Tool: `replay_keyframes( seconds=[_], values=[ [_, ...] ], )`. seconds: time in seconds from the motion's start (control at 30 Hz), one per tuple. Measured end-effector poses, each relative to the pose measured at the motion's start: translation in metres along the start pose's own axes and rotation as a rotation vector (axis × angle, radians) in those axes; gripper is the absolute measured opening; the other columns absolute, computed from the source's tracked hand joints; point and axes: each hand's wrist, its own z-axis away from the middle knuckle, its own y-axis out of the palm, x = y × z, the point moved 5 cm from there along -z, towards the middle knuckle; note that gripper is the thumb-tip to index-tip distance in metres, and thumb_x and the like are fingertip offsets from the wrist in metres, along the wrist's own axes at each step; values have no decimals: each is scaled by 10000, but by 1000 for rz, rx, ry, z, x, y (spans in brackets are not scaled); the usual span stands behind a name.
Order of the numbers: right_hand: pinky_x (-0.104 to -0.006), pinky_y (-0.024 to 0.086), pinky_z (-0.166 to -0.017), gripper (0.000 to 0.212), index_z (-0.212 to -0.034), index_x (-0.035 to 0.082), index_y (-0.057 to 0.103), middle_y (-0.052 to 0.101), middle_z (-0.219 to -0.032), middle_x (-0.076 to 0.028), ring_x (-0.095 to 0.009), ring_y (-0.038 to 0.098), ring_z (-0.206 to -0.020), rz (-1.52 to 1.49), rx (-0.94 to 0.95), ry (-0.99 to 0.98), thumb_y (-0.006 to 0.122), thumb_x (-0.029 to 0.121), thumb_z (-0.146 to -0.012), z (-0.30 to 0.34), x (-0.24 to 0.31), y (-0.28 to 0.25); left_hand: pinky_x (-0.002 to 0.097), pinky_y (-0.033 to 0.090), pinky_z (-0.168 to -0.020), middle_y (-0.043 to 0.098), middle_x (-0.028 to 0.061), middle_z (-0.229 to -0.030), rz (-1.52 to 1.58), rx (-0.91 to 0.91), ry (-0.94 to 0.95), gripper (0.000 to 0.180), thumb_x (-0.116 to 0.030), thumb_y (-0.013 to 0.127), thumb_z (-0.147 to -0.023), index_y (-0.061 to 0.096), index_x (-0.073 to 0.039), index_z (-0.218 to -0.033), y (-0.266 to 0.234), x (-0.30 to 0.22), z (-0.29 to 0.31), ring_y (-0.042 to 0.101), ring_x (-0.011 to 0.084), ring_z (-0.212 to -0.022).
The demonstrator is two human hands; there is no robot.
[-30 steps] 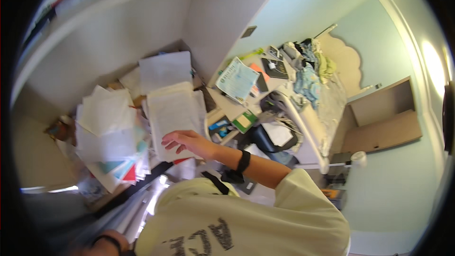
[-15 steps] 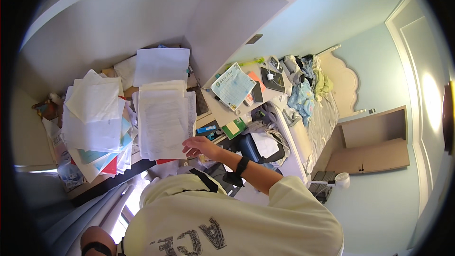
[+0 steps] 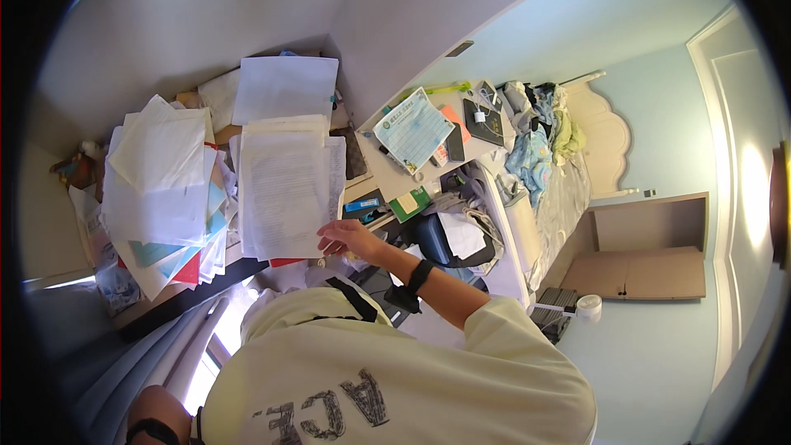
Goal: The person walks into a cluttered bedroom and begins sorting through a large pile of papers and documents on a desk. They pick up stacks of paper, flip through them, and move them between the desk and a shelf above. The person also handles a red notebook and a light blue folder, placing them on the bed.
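Papers beside your right hand [image 3: 350, 241], seen from above. Judged by layout alone, the paper is only partly in order. Well to the left of the hand lies the larger pile, a fanned heap of white, cream and blue paper sheets [image 3: 161, 177], its edges uneven and a red piece [image 3: 188, 270] showing at its lower side. Just left of the hand lies the smaller pile, a roughly squared stack of printed white paper [image 3: 284, 198], its layers not flush; past its far edge rests a smooth, plain white sheet [image 3: 287, 91]. Your fingers are loosely curled at the stack's near right corner; whether they grip it you cannot tell from here. Your left hand is out of view.

Surroundings: far right of the hand stands a bed with a scalloped cream headboard [image 3: 606, 140], heaped with clothes. Ahead and to the right is the cluttered white bench [image 3: 391, 183]. Close on the hand's right, a dark-blue rounded bag [image 3: 432, 239] crowds that side; beyond the hand lie a pale-blue printed sheet [image 3: 414, 130], a flat green-and-cream box [image 3: 409, 203] and a small bright-blue packet [image 3: 361, 205], leaving little free room there.
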Motion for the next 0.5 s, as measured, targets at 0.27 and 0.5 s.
replay_keyframes(
  seconds=[0.27, 0.5],
  values=[
    [-285, 501, -733, 293, -1141, 14, 595, 678, -971, -95, -172, 653, -861, -9, 2, -19, 499, 222, -959, 2, -1, -2, 290, 450, -471, 656, 86, -708, -16, 4, -11, 145, -112, 642, -813, 601, -35, -697, -1, -10, -3, 602, 160, -545],
    [-280, 502, -705, 275, -1105, 15, 613, 681, -946, -91, -164, 652, -831, 35, -33, -46, 499, 215, -954, 7, 3, -4, 280, 442, -442, 661, 76, -684, -5, 13, -8, 176, -117, 644, -811, 603, -48, -653, -6, -16, 0, 601, 146, -517]
  ],
)
